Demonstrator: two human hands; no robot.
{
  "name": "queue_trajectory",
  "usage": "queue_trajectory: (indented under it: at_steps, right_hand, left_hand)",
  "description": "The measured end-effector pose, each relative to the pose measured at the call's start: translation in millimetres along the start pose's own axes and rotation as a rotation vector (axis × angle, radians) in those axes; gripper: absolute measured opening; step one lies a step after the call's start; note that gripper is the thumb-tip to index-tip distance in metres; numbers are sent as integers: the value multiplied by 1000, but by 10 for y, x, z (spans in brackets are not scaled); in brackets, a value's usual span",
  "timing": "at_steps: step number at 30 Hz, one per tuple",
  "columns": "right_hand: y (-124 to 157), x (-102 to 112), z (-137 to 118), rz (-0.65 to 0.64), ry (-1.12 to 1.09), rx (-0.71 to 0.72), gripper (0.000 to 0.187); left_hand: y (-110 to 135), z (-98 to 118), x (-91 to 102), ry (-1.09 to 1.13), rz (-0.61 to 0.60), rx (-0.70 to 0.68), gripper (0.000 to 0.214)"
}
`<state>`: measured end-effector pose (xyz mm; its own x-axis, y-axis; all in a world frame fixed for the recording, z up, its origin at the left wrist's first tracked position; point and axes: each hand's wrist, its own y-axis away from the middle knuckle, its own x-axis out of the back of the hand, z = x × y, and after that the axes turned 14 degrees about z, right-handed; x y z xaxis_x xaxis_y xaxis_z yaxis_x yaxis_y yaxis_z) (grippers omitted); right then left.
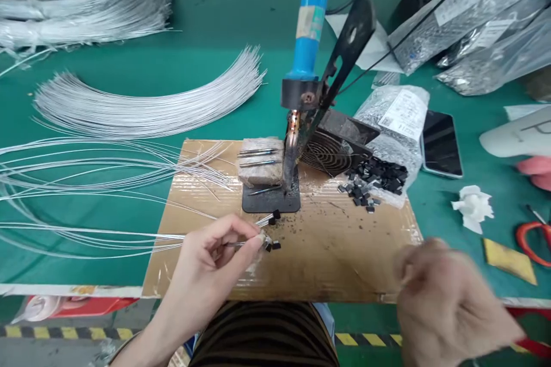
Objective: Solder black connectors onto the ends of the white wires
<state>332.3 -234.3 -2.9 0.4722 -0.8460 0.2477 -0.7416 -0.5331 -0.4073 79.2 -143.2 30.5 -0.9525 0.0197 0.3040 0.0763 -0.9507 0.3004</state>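
My left hand [226, 264] is closed in a pinch around thin white wires [172, 236] over the cardboard. Small black connector pieces [275, 245] sit at the wire ends just past the fingertips. A second pair of black pieces [274, 217] tips other wires right behind them. At the lower right, my right hand [447, 298] is smeared by motion near the cardboard's edge, and its fingers cannot be made out. A soldering iron with a blue handle [306, 46] points down in a stand, its tip by a block [260, 175] bearing several thin metal rods.
Loose black pieces [381, 175] spill from a plastic bag [400, 120] beside a fan [329, 152]. Wire bundles [150, 109] lie left on the green table. A phone [441, 143], crumpled paper [472, 208], yellow sponge [510, 261] and red-handled scissors [534, 243] are right. Cardboard [336, 269] covers the front.
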Motion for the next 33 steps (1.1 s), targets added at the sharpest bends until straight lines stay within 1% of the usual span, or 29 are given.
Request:
queue_trajectory:
  at_steps: [1,4,6,7,8,11,13,15,20,23,26,28,33]
  right_hand:
    - [76,-77,-37,-21,-19,-24,47]
    - [228,-262,-103,-275,-118,-152,25]
    - [288,-348,-111,-403,-113,-160,13]
    - [312,-383,-106,-452,-99,-132,9]
    - [333,-415,-97,-503,-84,-91,8]
    - [391,-498,-54,-596,-27,113,15]
    - [426,-547,-20,-615,7,225,17]
    - [454,-590,7,-626,21,285,19]
    - [483,-654,22,-627,41,360,13]
    - [478,-655,26,-612,26,365,13]
    - [456,-639,37,-587,-1,320,14]
    - [438,-626,37,-568,-21,261,14]
    - [418,-592,0,-496,-56,17,13]
  left_hand:
    - [-2,12,-4,0,3,2,17]
    - [-13,29,-7,4,13,6,15]
    - [-21,27,-6,14,21,2,14]
    - [-26,23,-6,16,24,-1,13]
    - [-31,18,-5,16,24,-5,13]
    - [-44,0,-3,5,13,-14,12]
    - [-49,-7,-3,2,3,-28,12]
    - [-50,-9,-1,-1,1,-40,12]
    - [-37,-13,5,-18,7,-24,10]
    - [-33,-14,2,-35,20,-17,11]
    - [-33,-8,-6,-38,15,-20,12]
    - [-32,2,-11,-40,5,-22,12]
    - [-20,36,-27,-49,23,13,14]
